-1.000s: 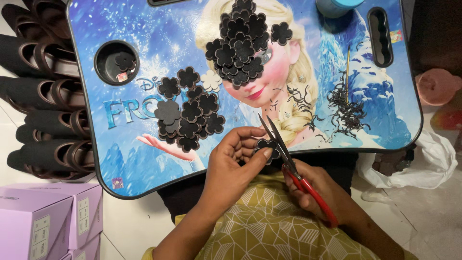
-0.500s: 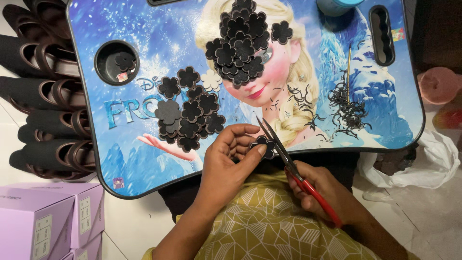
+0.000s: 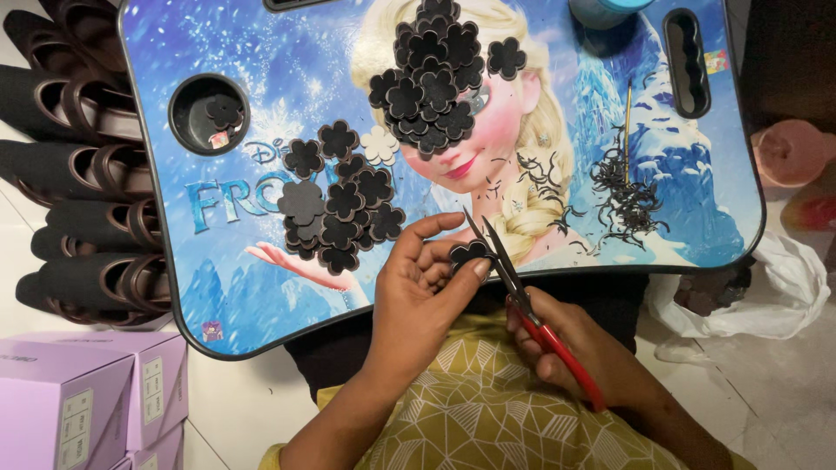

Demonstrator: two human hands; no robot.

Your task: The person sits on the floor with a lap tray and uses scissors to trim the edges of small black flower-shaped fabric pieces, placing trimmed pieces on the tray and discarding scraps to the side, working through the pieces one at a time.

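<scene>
Scissors with red handles half buried in your clenched right hand, blades open at the black flower cutout pinched in your left hand at the picture-printed desk near edge, cutout piles and trimmings on it, shoes beside on floor.

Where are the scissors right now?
In the head view, the red-handled scissors are low and right of centre, held in the right hand, blades at the black flower piece pinched by the left hand.
</scene>
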